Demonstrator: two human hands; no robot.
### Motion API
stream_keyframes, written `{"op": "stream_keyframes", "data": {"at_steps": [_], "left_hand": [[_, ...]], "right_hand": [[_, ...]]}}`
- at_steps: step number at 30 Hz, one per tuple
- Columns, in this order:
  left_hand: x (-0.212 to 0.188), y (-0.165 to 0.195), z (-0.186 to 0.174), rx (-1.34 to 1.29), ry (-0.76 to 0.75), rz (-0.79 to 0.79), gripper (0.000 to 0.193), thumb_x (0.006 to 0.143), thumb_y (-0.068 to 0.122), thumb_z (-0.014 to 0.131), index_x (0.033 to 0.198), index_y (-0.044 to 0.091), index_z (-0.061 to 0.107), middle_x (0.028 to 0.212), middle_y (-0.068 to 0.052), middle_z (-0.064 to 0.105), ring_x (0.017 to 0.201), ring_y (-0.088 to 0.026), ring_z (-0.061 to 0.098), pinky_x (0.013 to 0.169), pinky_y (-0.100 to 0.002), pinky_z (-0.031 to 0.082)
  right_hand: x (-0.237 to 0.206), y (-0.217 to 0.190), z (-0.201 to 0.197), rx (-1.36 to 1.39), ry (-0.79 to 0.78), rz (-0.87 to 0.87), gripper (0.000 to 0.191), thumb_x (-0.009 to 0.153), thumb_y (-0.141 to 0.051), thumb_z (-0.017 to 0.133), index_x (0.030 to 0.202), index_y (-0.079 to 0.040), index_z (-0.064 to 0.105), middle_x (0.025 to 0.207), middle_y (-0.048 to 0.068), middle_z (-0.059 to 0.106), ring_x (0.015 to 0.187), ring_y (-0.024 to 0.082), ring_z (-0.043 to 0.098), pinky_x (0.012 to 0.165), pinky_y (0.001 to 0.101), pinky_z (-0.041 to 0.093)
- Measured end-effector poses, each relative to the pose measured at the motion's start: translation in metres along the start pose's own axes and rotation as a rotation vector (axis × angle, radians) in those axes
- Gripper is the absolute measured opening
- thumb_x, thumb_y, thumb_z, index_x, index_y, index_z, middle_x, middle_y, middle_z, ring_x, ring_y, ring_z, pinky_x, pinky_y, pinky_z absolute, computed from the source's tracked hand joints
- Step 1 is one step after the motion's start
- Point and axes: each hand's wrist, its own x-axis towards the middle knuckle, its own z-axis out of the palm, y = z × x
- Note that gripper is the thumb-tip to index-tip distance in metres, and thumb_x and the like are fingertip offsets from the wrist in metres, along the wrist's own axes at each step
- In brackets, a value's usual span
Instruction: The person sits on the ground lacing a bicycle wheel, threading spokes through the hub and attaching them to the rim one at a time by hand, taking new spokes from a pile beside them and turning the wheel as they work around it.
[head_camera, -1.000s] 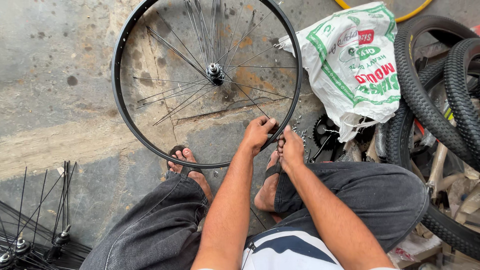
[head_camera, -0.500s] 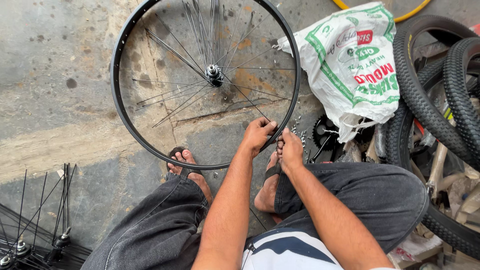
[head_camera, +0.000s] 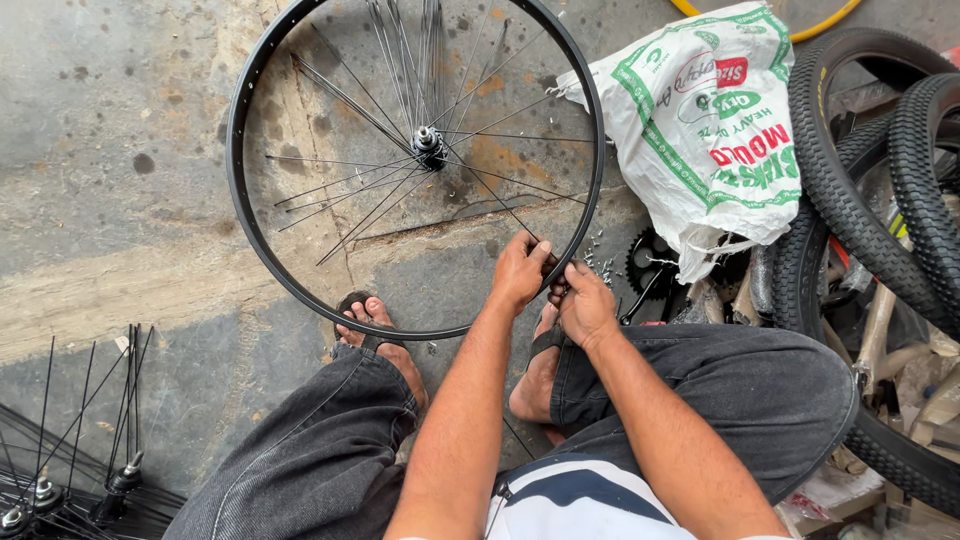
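We see black bicycle rim (head_camera: 262, 250) lying on concrete floor (head_camera: 110, 200), hub (head_camera: 430, 148) off-centre, loose spokes (head_camera: 350, 105) fanning out. Our left hand (head_camera: 520, 272) at rim's near-right edge, fingers pinched on spoke end (head_camera: 510, 215). Our right hand (head_camera: 585, 305) just beside, touching it, fingers curled narrow; what they hold we cannot tell. White printed sack (head_camera: 705, 130) right of rim, black tyres (head_camera: 900, 170) beyond. Spare hubs with spokes (head_camera: 70, 470) at bottom left.
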Motion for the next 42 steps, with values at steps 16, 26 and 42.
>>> {"op": "stream_keyframes", "data": {"at_steps": [16, 26, 42], "left_hand": [[-0.012, -0.002, -0.021, -0.018, -0.270, 0.042, 0.030, 0.092, 0.022, 0.073, 0.101, -0.006, 0.071, 0.088, -0.013, 0.075, 0.081, -0.024, 0.071, 0.071, -0.039, 0.059], [-0.016, 0.023, -0.024, 0.349, -0.169, 0.192, 0.037, 0.087, 0.034, 0.069, 0.099, -0.001, 0.072, 0.098, -0.021, 0.074, 0.095, -0.036, 0.072, 0.081, -0.044, 0.055], [0.013, 0.058, 0.004, 0.711, 0.207, 0.152, 0.045, 0.093, 0.043, 0.059, 0.100, 0.001, 0.073, 0.112, -0.025, 0.069, 0.108, -0.043, 0.064, 0.094, -0.052, 0.049]], "right_hand": [[-0.010, 0.009, -0.002, 0.039, -0.014, -0.056, 0.018, 0.104, -0.023, 0.058, 0.104, -0.007, 0.065, 0.086, 0.003, 0.062, 0.073, 0.016, 0.056, 0.068, 0.0322, 0.048], [-0.001, 0.017, 0.011, -0.293, 0.217, -0.236, 0.040, 0.104, -0.047, 0.058, 0.088, -0.011, 0.062, 0.077, -0.002, 0.054, 0.064, 0.009, 0.048, 0.054, 0.0266, 0.039], [0.028, -0.007, 0.013, -0.524, 0.424, -0.290, 0.039, 0.102, -0.043, 0.062, 0.092, -0.005, 0.066, 0.072, -0.004, 0.053, 0.064, 0.009, 0.042, 0.056, 0.0294, 0.036]]}}
